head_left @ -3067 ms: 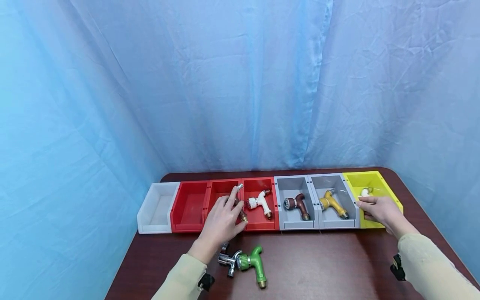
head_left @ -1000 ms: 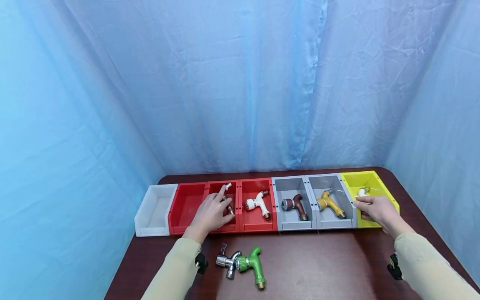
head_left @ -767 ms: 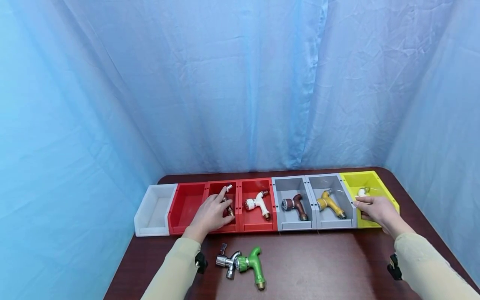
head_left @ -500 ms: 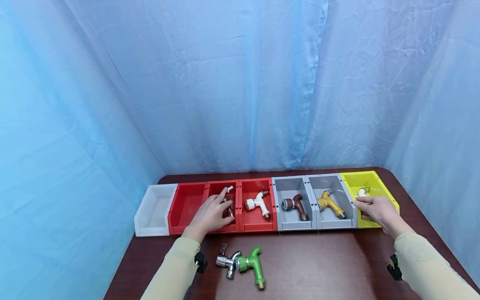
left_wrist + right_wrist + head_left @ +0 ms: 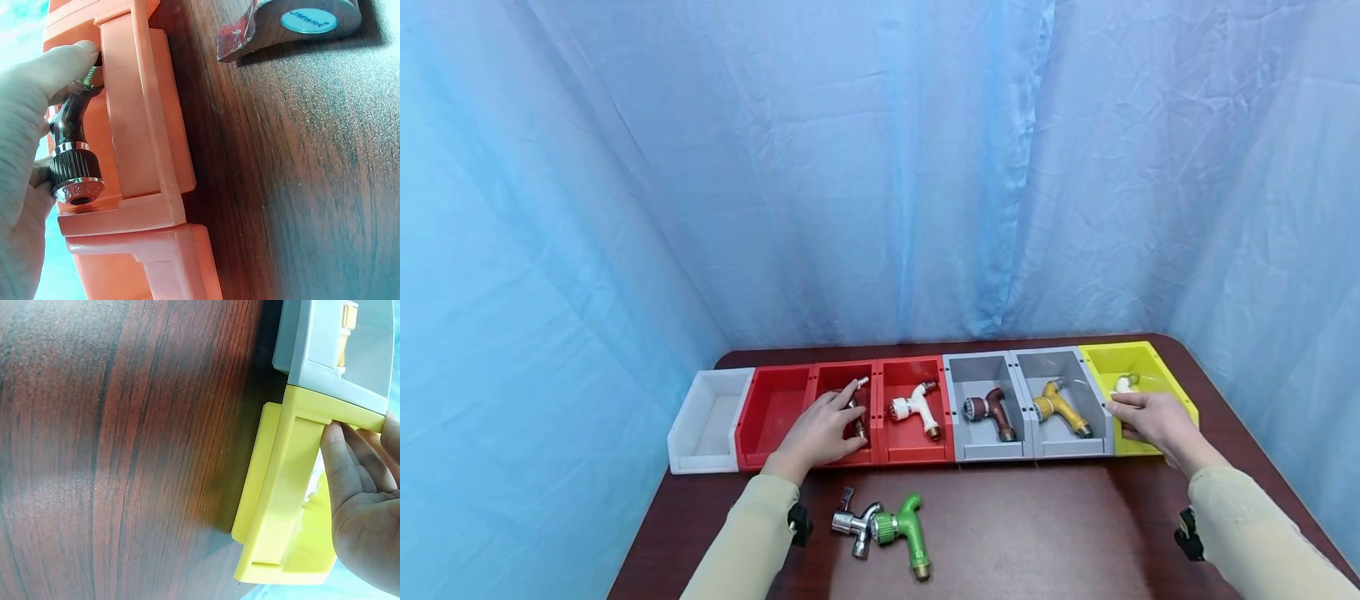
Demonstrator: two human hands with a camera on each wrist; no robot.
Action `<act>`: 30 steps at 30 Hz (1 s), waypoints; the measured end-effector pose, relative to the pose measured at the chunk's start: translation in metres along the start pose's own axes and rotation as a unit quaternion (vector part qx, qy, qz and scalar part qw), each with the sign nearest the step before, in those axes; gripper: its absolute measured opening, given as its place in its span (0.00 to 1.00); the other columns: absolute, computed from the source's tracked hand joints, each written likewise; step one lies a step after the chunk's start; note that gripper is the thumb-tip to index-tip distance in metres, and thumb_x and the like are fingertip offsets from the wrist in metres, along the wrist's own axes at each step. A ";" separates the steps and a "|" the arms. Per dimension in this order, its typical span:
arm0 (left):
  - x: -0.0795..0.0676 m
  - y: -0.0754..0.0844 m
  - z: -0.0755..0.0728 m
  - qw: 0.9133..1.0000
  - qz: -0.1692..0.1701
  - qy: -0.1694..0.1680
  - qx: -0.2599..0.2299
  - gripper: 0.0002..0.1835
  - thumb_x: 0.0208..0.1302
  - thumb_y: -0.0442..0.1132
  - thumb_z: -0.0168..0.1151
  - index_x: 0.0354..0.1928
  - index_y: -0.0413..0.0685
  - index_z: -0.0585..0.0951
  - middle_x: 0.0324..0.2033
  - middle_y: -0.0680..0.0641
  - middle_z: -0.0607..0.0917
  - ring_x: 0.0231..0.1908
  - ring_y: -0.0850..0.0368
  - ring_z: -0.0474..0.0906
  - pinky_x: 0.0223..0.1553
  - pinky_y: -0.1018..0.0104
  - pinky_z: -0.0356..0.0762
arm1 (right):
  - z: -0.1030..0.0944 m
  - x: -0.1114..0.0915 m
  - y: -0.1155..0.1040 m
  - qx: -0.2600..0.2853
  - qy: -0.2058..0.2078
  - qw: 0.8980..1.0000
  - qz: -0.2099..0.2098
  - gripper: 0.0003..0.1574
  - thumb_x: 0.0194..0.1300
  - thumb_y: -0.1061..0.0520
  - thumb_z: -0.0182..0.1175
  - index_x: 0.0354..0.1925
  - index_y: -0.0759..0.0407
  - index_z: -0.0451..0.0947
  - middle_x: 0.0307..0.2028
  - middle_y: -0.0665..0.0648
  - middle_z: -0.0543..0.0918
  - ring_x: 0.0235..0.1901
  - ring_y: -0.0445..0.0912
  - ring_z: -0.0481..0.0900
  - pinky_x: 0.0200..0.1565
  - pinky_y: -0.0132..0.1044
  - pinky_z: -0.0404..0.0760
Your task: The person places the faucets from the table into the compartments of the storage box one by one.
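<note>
In the head view my left hand (image 5: 820, 429) reaches into the middle red bin (image 5: 850, 372). Thumb and fingers grip a dark brown tap (image 5: 75, 165) there; the left wrist view shows its ribbed knob and chrome ring low inside the bin, with the thumb at the threaded end. Part of the tap is hidden by the fingers. At the far right my right hand (image 5: 1161, 423) pinches the side wall of the yellow bin (image 5: 290, 487), fingers inside and thumb over the edge beside the grey bin. Behind those fingers lies a white tap (image 5: 1126, 383).
The bins stand in one row, a white bin (image 5: 688, 450) at the left end. A white tap (image 5: 925, 408), a brown-red tap (image 5: 996, 412) and a yellow tap (image 5: 1060, 408) lie in separate bins. In front, a chrome tap (image 5: 855, 525) touches a green tap (image 5: 912, 529) on the table.
My left hand has carried the brown tap left, from near the divider between two red bins into the middle red bin, where it shifts slightly. My right hand keeps its place on the yellow bin.
</note>
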State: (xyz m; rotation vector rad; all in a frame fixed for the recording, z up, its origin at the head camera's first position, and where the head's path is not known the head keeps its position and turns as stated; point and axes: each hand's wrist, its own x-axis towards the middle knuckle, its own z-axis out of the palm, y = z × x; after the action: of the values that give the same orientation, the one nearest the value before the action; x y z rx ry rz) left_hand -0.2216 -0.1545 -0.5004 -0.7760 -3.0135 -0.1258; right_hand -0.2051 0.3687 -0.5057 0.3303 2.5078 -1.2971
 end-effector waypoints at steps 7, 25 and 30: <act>-0.002 0.000 0.002 1.000 0.012 0.005 0.014 0.31 0.54 0.57 0.64 0.60 0.58 0.75 0.69 0.49 0.59 0.61 0.47 0.62 0.55 0.51 0.70 | 0.000 0.002 0.003 -0.002 -0.001 1.000 -0.014 0.44 0.63 0.39 0.55 0.65 0.68 0.61 0.59 0.74 0.66 0.39 0.44 0.80 0.41 0.41 0.81; -0.034 0.020 -0.004 1.000 -0.009 -0.002 0.014 0.38 0.53 0.62 0.62 0.66 0.62 0.67 0.68 0.50 0.61 0.66 0.42 0.53 0.57 0.43 0.64 | -0.001 0.002 0.003 -0.001 -0.004 1.000 -0.015 0.45 0.63 0.39 0.56 0.65 0.68 0.60 0.59 0.75 0.65 0.39 0.43 0.80 0.41 0.41 0.81; -0.047 0.032 -0.001 1.000 -0.012 -0.001 0.019 0.39 0.53 0.64 0.61 0.67 0.61 0.65 0.68 0.49 0.61 0.66 0.41 0.52 0.58 0.42 0.62 | -0.002 0.002 0.003 -0.001 -0.005 1.000 -0.014 0.45 0.63 0.39 0.56 0.65 0.67 0.60 0.59 0.75 0.65 0.40 0.43 0.80 0.41 0.41 0.81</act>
State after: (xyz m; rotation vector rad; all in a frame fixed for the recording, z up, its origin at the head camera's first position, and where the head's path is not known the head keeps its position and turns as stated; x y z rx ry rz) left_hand -0.1652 -0.1492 -0.4997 -0.7368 -3.0177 -0.0681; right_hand -0.2065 0.3720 -0.5081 0.2881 2.5143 -1.3052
